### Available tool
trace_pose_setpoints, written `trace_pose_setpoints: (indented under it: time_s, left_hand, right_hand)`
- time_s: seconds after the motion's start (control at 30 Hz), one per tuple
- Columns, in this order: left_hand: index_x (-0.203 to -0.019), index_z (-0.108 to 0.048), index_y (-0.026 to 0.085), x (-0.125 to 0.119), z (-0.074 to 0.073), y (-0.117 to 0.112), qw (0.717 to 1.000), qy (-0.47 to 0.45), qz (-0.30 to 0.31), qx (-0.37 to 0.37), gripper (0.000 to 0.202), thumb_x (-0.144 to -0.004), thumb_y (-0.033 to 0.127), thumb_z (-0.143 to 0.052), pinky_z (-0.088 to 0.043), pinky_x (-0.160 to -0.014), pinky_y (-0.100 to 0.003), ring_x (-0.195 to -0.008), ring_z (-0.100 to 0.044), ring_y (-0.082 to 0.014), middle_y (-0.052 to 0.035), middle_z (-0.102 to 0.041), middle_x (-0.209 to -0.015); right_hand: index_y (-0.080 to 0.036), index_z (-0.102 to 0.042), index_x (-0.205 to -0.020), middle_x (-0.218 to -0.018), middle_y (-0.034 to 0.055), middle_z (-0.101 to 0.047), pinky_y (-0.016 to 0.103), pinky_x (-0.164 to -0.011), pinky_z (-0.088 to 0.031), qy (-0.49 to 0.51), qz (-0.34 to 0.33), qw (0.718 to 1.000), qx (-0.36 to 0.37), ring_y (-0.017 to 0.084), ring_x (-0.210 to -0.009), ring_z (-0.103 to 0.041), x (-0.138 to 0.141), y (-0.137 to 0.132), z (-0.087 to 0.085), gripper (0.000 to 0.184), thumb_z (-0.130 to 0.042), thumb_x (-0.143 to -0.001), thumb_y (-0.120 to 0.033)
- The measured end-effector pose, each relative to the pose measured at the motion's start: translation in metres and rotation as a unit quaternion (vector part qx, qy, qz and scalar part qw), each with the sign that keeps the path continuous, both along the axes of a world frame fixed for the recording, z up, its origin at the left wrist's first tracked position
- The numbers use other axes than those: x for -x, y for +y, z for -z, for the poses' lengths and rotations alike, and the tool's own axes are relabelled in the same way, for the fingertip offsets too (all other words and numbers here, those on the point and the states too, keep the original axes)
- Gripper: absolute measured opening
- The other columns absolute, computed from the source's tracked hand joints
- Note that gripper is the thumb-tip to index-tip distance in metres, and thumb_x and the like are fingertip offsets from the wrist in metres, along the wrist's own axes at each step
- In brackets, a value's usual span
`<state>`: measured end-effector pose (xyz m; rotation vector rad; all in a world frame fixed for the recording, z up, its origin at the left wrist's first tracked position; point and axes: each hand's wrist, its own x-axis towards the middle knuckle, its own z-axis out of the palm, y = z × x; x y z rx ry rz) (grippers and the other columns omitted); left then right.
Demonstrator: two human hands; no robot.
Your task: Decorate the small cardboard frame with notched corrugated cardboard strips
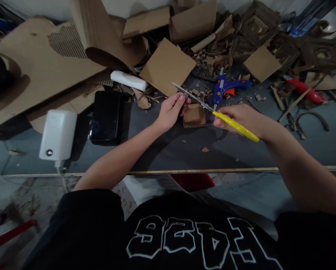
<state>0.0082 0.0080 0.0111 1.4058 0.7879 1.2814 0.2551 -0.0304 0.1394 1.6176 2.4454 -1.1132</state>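
Note:
Yellow-handled scissors (pixel 235 126) are in my right hand (pixel 241 116), their blades pointing up and left across my left fingertips. My left hand (pixel 172 110) is closed in a pinch beside the blades; whatever lies between thumb and fingers is too small to make out. Just below the blades, a small square cardboard box (pixel 194 115) with corrugated edges rests on the dark table (pixel 162 152). Beyond my left hand lies a flat cardboard square (pixel 168 67). A blue glue gun (pixel 225 88) with an orange trigger lies past my right hand.
To the left are a white power bank (pixel 58 135) with a cable, a black box-shaped device (pixel 106 117) and a white block (pixel 128 80). Large cardboard sheets (pixel 46 71) and scraps crowd the back. A red-handled tool (pixel 305 90) lies at right, near another cardboard square (pixel 262 63).

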Motion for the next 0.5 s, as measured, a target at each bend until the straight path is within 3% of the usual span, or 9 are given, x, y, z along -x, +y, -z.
trace_pose_setpoints:
  time_s: [0.5]
  left_hand:
    - [-0.089, -0.067, 0.022, -0.0011, 0.0064, 0.0027, 0.999, -0.028, -0.015, 0.014, 0.063, -0.096, 0.084, -0.064, -0.039, -0.050, -0.023, -0.053, -0.045, -0.0091, 0.0069, -0.038, -0.061]
  right_hand:
    - [-0.024, -0.060, -0.077, -0.056, 0.0006, -0.053, 0.034, -0.062, -0.029, -0.082, 0.045, 0.996, 0.004, 0.017, -0.051, -0.048, 0.0086, 0.0030, 0.0017, 0.087, -0.045, -0.083, -0.109]
